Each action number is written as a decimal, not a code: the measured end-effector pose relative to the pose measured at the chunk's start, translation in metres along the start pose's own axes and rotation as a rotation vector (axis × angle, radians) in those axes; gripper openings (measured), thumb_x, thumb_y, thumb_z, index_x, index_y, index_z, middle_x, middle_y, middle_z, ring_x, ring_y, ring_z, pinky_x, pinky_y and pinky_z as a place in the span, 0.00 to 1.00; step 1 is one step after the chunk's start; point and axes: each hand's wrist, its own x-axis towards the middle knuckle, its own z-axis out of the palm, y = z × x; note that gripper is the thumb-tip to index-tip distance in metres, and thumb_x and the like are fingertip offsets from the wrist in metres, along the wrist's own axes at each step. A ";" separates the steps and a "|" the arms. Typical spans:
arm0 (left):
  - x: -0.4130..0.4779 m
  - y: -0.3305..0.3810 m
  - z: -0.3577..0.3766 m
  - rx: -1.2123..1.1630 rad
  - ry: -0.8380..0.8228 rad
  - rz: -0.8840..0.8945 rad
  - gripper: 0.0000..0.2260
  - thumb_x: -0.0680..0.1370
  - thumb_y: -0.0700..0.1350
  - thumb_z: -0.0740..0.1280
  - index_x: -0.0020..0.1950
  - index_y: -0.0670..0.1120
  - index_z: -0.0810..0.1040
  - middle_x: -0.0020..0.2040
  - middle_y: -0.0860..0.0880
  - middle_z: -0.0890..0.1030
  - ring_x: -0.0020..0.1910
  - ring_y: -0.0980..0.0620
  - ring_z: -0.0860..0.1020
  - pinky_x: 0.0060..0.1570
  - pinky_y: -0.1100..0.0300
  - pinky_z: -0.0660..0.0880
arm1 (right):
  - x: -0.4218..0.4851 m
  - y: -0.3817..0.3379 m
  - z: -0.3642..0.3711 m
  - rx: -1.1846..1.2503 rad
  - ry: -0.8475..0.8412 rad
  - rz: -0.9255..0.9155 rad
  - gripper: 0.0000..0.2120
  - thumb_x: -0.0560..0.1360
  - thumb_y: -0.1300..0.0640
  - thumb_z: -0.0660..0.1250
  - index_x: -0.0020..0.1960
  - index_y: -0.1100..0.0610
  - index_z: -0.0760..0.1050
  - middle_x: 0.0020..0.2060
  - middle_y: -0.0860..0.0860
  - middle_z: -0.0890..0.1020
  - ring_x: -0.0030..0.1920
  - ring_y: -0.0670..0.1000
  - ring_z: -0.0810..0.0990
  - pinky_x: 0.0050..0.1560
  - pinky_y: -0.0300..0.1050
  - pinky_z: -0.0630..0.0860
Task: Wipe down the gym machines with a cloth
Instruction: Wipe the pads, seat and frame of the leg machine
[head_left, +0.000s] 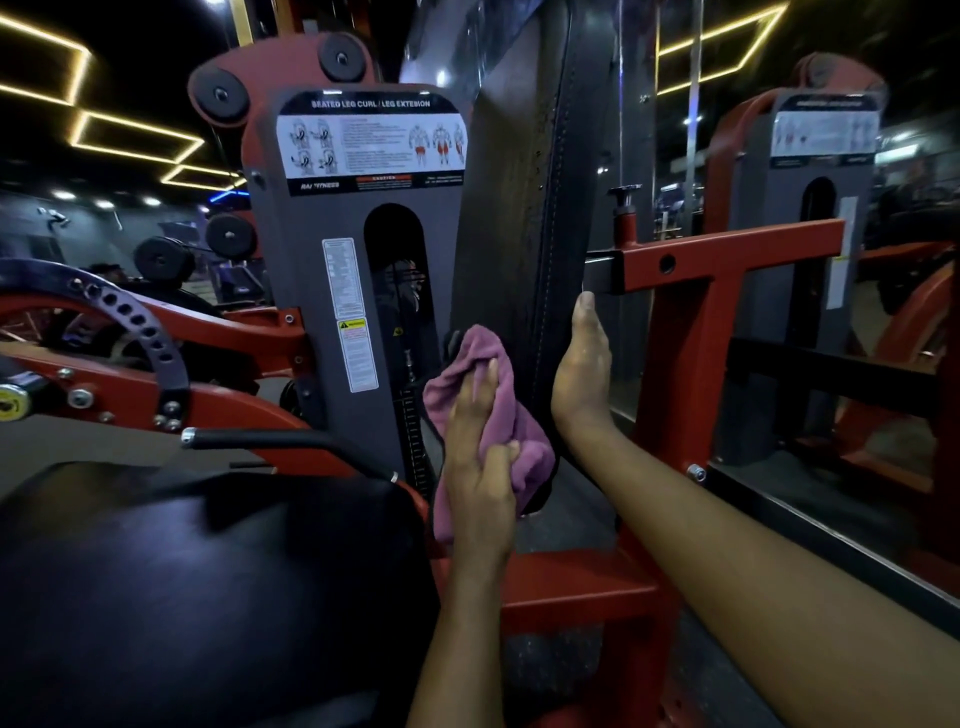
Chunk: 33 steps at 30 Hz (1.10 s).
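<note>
Dim gym hall; a red-framed leg-curl machine (358, 249) stands behind its upright back pad (519, 208). Wiping looks partway: only the pad's lower left edge is under the cloth, and its upper length probably remains. The left hand (480, 467) presses the crumpled purple cloth (527, 457) there, thumb hooked round a fold. The right hand (582, 374) lies flat, fingers straight, against the pad's right side.

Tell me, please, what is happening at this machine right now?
A person is wiping the seated leg curl/leg extension machine. Their left hand presses a bunched purple cloth against the lower part of the upright black back pad, thumb hooked over it. The right hand rests flat on the pad's right edge, fingers straight.
</note>
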 end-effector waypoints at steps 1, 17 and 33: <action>0.008 0.005 0.000 0.012 0.007 -0.014 0.32 0.74 0.41 0.57 0.77 0.62 0.66 0.77 0.62 0.66 0.72 0.44 0.71 0.67 0.33 0.69 | 0.000 0.000 0.000 -0.002 0.008 -0.003 0.27 0.87 0.45 0.49 0.80 0.58 0.61 0.79 0.51 0.66 0.68 0.34 0.62 0.59 0.18 0.56; 0.073 0.044 -0.095 0.215 0.136 -0.425 0.22 0.66 0.51 0.60 0.50 0.37 0.81 0.49 0.37 0.83 0.44 0.46 0.80 0.41 0.56 0.72 | -0.037 -0.026 -0.005 -0.603 0.168 -0.721 0.10 0.75 0.59 0.66 0.56 0.59 0.73 0.52 0.54 0.75 0.52 0.52 0.73 0.52 0.50 0.72; 0.075 0.061 -0.159 0.536 -0.433 -0.639 0.36 0.64 0.55 0.69 0.74 0.65 0.67 0.72 0.41 0.70 0.69 0.36 0.71 0.62 0.39 0.75 | -0.068 -0.048 0.028 -0.352 -0.731 -0.016 0.11 0.76 0.71 0.62 0.50 0.56 0.76 0.43 0.51 0.78 0.42 0.48 0.73 0.43 0.42 0.72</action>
